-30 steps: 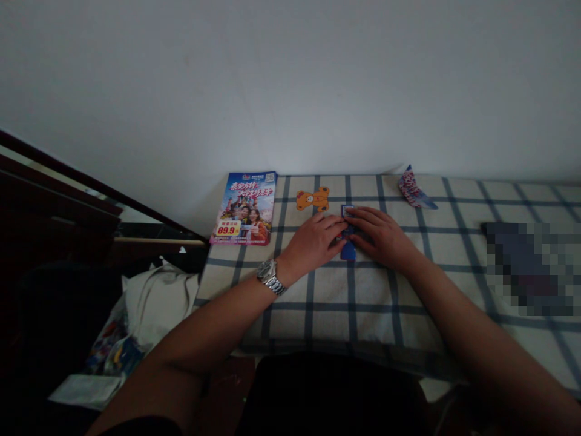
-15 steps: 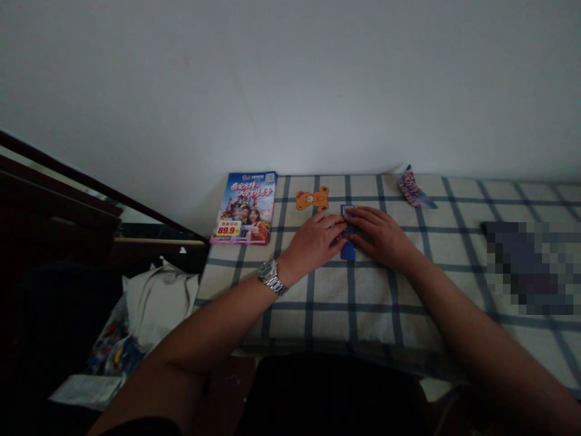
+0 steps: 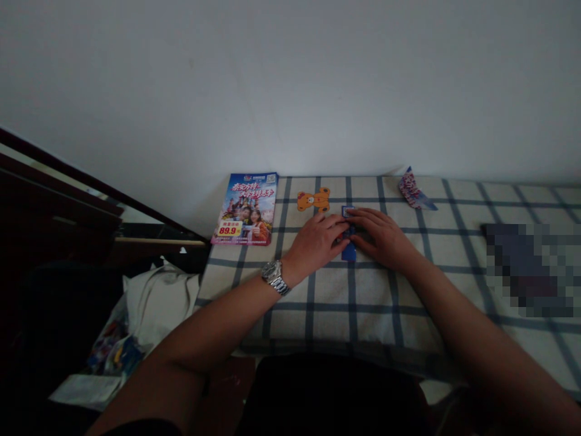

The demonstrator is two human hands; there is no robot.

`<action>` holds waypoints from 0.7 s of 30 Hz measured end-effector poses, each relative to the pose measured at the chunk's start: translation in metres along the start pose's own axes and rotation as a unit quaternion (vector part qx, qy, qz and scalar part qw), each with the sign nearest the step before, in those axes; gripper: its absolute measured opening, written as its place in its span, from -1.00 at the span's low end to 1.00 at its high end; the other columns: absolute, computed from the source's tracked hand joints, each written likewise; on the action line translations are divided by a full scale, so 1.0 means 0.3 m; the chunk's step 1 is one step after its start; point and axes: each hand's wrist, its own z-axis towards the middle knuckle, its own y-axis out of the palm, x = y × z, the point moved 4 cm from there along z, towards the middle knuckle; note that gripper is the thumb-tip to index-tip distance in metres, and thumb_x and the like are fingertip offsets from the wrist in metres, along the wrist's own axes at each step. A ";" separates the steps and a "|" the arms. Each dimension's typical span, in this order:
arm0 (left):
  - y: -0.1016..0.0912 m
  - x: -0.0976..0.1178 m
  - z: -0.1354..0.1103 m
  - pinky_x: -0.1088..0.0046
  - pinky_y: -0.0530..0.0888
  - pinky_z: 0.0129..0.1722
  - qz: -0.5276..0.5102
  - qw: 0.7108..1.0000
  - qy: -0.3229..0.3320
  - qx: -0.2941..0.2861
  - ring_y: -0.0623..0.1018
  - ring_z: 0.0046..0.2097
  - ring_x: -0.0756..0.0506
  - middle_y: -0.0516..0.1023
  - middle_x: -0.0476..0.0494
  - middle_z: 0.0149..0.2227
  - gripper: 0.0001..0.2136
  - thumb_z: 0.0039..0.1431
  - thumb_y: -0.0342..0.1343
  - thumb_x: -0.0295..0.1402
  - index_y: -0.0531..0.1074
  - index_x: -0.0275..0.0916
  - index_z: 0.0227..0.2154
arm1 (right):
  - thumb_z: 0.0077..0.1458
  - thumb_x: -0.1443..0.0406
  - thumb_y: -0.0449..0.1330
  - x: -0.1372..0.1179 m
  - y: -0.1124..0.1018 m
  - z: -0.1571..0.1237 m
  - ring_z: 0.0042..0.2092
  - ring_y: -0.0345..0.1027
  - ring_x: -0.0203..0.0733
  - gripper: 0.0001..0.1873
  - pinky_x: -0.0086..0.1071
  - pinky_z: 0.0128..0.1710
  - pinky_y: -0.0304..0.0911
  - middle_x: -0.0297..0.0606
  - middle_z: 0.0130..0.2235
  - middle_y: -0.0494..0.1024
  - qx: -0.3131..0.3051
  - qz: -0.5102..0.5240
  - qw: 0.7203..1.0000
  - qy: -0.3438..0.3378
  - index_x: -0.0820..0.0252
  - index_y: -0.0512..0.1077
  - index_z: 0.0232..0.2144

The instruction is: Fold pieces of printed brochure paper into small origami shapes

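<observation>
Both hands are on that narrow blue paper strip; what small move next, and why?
Perhaps press along the narrow blue paper strip toward its near end: the bare left hand and bare right hand partly cover its middle, leaving that end uncovered on the cream, blue-checked cloth.

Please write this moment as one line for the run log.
left hand: touching blue paper strip | right hand: touching same strip | orange bear: beyond left hand | flyer: left of bear
</observation>
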 end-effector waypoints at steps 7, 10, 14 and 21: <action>0.001 -0.001 0.000 0.12 0.49 0.16 0.003 1.000 -0.004 -0.013 0.49 0.09 -0.22 0.54 -0.22 0.18 -0.68 0.52 0.08 -0.21 0.54 -0.25 0.14 | 0.40 0.19 0.19 0.001 -0.008 -0.005 0.34 0.38 0.13 -0.63 0.14 0.34 0.33 -0.05 0.34 0.47 0.019 0.026 0.999 0.004 0.08 0.44 0.19; 0.000 0.001 0.002 0.12 0.50 0.20 -0.003 1.000 -0.002 -0.009 0.48 0.13 -0.23 0.54 -0.21 0.16 -0.69 0.51 0.10 -0.23 0.54 -0.27 0.14 | 0.40 0.22 0.18 0.007 -0.017 -0.004 0.27 0.46 0.11 -0.71 0.09 0.27 0.41 -0.03 0.29 0.51 0.043 0.041 0.997 0.039 0.08 0.48 0.11; -0.001 0.003 0.004 0.12 0.49 0.26 -0.019 1.000 -0.002 -0.004 0.47 0.19 -0.23 0.55 -0.22 0.15 -0.70 0.50 0.12 -0.26 0.55 -0.28 0.14 | 0.37 0.25 0.18 0.007 -0.023 0.004 0.13 0.55 0.07 -0.85 0.00 0.14 0.50 -0.08 0.11 0.59 0.068 0.035 0.995 0.070 0.05 0.51 -0.06; 0.011 -0.003 0.002 0.11 0.48 0.30 -0.033 0.999 -0.001 0.002 0.47 0.24 -0.22 0.52 -0.22 0.19 -0.69 0.51 0.09 -0.26 0.53 -0.25 0.16 | 0.37 0.23 0.19 0.008 -0.016 0.005 0.07 0.56 0.06 -0.90 -0.02 0.07 0.53 -0.08 0.09 0.59 0.074 0.027 0.994 0.074 0.05 0.52 -0.15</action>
